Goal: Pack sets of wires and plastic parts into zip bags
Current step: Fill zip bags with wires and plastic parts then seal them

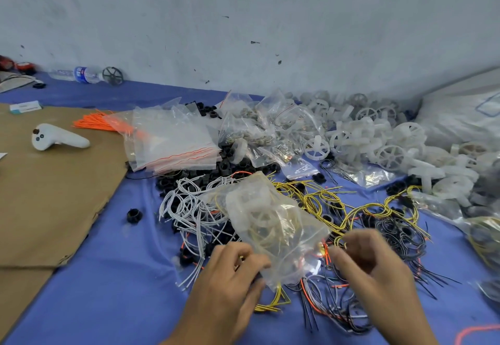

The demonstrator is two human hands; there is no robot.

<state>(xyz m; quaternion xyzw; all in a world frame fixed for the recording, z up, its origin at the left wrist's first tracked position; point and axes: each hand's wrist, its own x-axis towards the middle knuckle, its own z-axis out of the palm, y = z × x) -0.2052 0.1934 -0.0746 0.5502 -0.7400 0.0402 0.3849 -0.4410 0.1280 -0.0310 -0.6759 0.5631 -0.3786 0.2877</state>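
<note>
Left hand (232, 271), lower middle of the frame, grips the near corner of a filled zip bag (273, 225) with a plastic wheel (259, 215) inside. Right hand (370, 261) curls at the bag's right edge; whether it pinches bag or wire cannot be told. Around them lie blue cloth (108, 277), cardboard (54, 196) at left, white wheels (378, 139) heaped upper right, then empty bags (173, 139), yellow wires (351, 209) and white wires (184, 204).

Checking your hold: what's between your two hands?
Head view: the zip bag with a white plastic wheel and yellow wires, gripped by the left hand, the right hand at its edge.
</note>
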